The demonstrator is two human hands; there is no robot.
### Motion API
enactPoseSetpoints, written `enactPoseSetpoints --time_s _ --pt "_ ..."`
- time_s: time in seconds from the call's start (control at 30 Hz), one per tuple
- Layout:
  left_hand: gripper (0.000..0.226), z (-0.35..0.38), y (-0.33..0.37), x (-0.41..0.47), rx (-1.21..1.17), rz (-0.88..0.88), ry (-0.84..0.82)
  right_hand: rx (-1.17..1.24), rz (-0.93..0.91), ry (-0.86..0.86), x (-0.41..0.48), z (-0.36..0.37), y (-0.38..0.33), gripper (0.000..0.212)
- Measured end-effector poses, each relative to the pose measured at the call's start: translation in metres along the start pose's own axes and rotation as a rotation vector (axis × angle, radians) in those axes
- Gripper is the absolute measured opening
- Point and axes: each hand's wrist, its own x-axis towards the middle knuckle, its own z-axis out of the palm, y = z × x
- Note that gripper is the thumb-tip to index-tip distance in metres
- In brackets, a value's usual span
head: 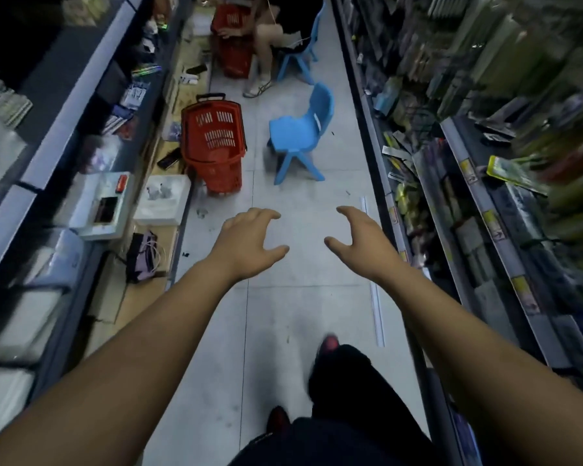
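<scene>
Left hand (249, 238) was held wide, fingers loosely bent, empty; right hand (360, 242) the same; red basket (212, 142) and blue chair (300, 129) stood ahead, untouched

Position: head-worn, high above the aisle floor (283, 297).
Facing: forward and down.
Nearness: close to left grip (249, 238) and right grip (362, 240).

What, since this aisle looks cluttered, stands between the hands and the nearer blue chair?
Nothing visible. Only bare floor lies between the left hand, the right hand and the blue chair; the red basket stands aside, left of the chair.
</scene>
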Motion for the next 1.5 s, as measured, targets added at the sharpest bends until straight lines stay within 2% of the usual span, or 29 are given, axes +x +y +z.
enactPoseSetpoints --time_s 0.3,0.6,0.9,1.03,1.17,1.33,1.5 --pt "0.071 -0.060 -0.084 0.262 0.000 -0.178 0.011 -0.003 -0.041 -0.121 0.315 -0.036 -0.010 0.069" --pt "0.067 -0.160 -0.150 0.501 0.036 -0.199 0.127 -0.048 -0.143 -0.144 0.589 -0.095 -0.069 0.072" --pt "0.071 -0.209 -0.288 0.727 0.020 -0.236 0.095 -0.116 -0.105 -0.178 0.848 -0.087 -0.111 0.070" --pt "0.072 -0.252 -0.342 0.799 0.013 -0.284 0.059 -0.135 -0.137 -0.228 0.943 -0.095 -0.152 0.071" --pt "0.072 -0.286 -0.387 0.850 -0.019 -0.354 0.091 -0.162 -0.213 -0.253 1.033 -0.101 -0.192 0.072" --pt "0.072 -0.310 -0.440 0.893 -0.079 -0.506 0.152 -0.212 -0.356 -0.335 1.148 -0.085 -0.243 0.072" --pt "0.077 -0.318 -0.484 0.932 -0.161 -0.726 0.181 -0.328 -0.533 -0.520 1.266 -0.044 -0.290 0.072"
